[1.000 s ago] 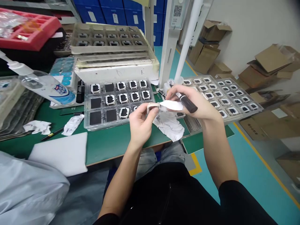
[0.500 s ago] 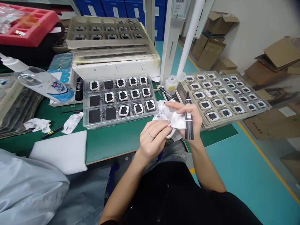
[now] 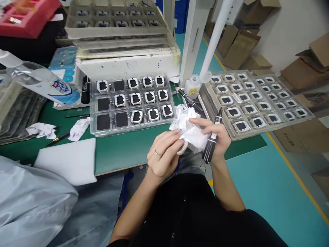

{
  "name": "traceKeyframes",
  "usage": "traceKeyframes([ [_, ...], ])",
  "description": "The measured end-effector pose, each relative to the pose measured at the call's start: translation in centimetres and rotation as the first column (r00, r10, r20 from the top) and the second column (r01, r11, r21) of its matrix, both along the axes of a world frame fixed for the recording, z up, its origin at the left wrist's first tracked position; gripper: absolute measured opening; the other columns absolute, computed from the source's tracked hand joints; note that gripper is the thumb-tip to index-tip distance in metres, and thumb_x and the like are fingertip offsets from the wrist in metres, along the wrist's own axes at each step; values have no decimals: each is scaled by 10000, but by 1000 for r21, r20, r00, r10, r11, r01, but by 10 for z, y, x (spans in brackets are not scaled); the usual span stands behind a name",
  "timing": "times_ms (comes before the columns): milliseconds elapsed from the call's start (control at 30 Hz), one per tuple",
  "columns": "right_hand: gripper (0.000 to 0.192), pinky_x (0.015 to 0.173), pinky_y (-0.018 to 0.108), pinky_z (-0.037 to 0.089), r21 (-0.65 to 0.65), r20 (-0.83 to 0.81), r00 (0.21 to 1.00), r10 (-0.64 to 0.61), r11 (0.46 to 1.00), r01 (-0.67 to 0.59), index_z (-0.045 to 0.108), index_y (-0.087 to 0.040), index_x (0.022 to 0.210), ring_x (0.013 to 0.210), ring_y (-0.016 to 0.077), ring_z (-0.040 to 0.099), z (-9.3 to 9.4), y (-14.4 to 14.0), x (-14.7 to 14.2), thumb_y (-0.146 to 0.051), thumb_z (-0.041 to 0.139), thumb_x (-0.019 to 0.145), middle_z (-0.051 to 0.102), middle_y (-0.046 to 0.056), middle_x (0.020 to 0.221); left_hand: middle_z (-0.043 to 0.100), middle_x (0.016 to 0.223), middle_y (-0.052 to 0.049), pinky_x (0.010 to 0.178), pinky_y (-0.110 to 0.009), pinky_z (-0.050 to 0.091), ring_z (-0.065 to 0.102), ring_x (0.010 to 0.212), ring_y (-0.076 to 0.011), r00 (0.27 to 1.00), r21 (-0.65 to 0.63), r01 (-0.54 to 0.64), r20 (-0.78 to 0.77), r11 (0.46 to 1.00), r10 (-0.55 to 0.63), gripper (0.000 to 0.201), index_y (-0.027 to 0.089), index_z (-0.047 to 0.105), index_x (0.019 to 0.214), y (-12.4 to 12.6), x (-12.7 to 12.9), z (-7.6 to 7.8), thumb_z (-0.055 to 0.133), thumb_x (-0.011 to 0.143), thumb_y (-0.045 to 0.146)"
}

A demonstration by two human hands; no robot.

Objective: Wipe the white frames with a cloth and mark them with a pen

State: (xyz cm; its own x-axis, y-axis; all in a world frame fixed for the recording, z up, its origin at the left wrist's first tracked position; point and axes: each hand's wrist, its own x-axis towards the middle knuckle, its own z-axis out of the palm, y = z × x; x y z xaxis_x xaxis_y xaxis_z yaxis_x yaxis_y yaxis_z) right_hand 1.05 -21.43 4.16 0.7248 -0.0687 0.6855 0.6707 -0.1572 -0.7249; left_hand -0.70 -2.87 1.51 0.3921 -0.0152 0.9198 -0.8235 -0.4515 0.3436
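Here, left hand (image 3: 164, 154) fingers curl shut around a small pale frame part (image 3: 183, 148), pinching it just off the front edge of the green table (image 3: 120, 154), above the lap. Right hand (image 3: 216, 137) fingers are closed on a white wipe cloth (image 3: 191, 132) pressed against that part, with a black marker (image 3: 212, 137) tucked in the same grip, tip pointing up and away. Both forearms angle in from below, wrists close together. Clear tray (image 3: 132, 103) just beyond the left hand: three rows, most pockets holding white-framed parts, several on the left showing only black squares. Beige tray (image 3: 254, 103) on the right is full of similar parts. A small bottle (image 3: 192, 87) stands between the trays. Stacked beige trays (image 3: 120, 31) sit behind.
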Motion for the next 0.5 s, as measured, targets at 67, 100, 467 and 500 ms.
traceKeyframes([
  [67,172,1064,594,682,-63,12,1000,3,998,-2,632,-347,943,1225,341,841,-1,-1,-2,-282,780,1000,879,42,1310,856,1159,-108,999,-487,716,844,1216,-326,999,27,21,26,999,-21,319,212,779,1339,-2,-1,2,707,1049,99],
  [100,173,1072,599,679,-83,24,1000,2,997,0,630,-347,947,1234,337,837,-1,-1,-2,-274,777,1002,876,32,1320,856,1146,-110,1005,-477,715,845,1217,-322,999,43,31,37,999,-32,316,196,783,1328,-3,-2,3,716,1041,84],
  [467,255,993,635,707,-21,53,992,-115,993,116,693,-391,1184,1122,372,859,-15,2,0,-533,785,993,885,68,1221,874,1159,-109,924,-432,716,861,1077,-269,998,96,49,21,994,-51,296,198,791,1278,-2,-11,-2,761,1014,66],
  [500,251,995,629,706,24,30,989,-142,990,142,665,-383,1143,1113,368,862,-15,5,-1,-550,780,996,888,64,1199,872,1171,-114,922,-431,714,858,1082,-267,998,100,62,7,993,-63,289,200,785,1283,-1,-11,-4,749,1026,74],
])
